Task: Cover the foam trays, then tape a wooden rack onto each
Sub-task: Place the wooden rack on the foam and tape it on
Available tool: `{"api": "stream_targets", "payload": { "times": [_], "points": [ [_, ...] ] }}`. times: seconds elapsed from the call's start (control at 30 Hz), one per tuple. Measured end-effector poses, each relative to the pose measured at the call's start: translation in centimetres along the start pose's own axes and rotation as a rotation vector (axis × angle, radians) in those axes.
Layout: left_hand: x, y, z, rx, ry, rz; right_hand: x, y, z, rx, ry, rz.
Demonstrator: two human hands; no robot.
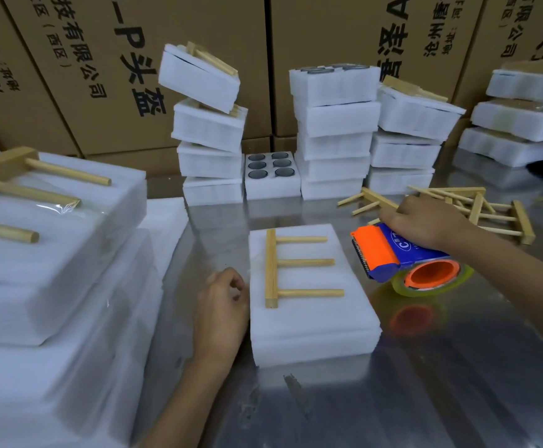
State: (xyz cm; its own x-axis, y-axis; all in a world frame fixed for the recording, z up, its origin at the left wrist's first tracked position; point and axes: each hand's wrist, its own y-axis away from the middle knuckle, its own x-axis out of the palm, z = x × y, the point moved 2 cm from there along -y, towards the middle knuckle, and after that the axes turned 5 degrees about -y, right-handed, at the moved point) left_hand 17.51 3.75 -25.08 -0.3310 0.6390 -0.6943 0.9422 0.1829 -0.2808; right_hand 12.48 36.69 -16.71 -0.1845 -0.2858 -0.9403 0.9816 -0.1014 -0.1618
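Loosely curled left hand (pixel 221 313) rests beside covered foam tray (pixel 312 324) bearing wooden rack (pixel 296 265); right hand (pixel 425 223) grips tape dispenser (pixel 402 257).

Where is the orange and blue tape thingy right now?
The tape dispenser sits on the metal table, just right of the covered foam tray, with the right hand gripping it.

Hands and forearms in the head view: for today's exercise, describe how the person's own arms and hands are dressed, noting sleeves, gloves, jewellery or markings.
Both the left hand and the right hand are bare, with no gloves. No rings, watch or wristband show on either. Both forearms are uncovered as far as the frame edges, so no sleeve is visible. No markings or tape on them can be made out.
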Motion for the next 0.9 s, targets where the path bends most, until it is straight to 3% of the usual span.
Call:
{"api": "stream_targets", "payload": {
  "times": [0.17, 0.3, 0.43, 0.57, 0.67, 0.77, 0.9],
  "points": [
    [-0.7, 0.4, -0.3, 0.075, -0.217, -0.029, 0.1, -0.1, 0.0, 0.01, -0.001, -0.009],
    [-0.3, 0.3, 0.5, 0.123, -0.278, 0.153, 0.3, 0.0, -0.1, -0.001, 0.027, -0.021],
    [0.0, 0.2, 1.0, 0.089, -0.375, 0.17, 0.1, 0.1, -0.1, 0.0, 0.014, -0.02],
    [-0.1, -0.9, 1.2, 0.065, -0.255, 0.181, 0.1, 0.2, -0.2, 0.011, 0.004, -0.012],
    [-0.6, -1.6, 0.0, 0.021, 0.097, 0.158, 0.1, 0.2, -0.2, 0.003, 0.013, -0.003],
    [-1.8, -3.0, -2.1, -0.031, 0.252, 0.082, 0.1, 0.1, -0.3, -0.002, 0.047, 0.013],
    [-1.4, -5.3, -5.6, -0.012, 0.328, 0.204, 0.2, 0.0, -0.5, 0.001, 0.026, 0.006]
  ]
}}
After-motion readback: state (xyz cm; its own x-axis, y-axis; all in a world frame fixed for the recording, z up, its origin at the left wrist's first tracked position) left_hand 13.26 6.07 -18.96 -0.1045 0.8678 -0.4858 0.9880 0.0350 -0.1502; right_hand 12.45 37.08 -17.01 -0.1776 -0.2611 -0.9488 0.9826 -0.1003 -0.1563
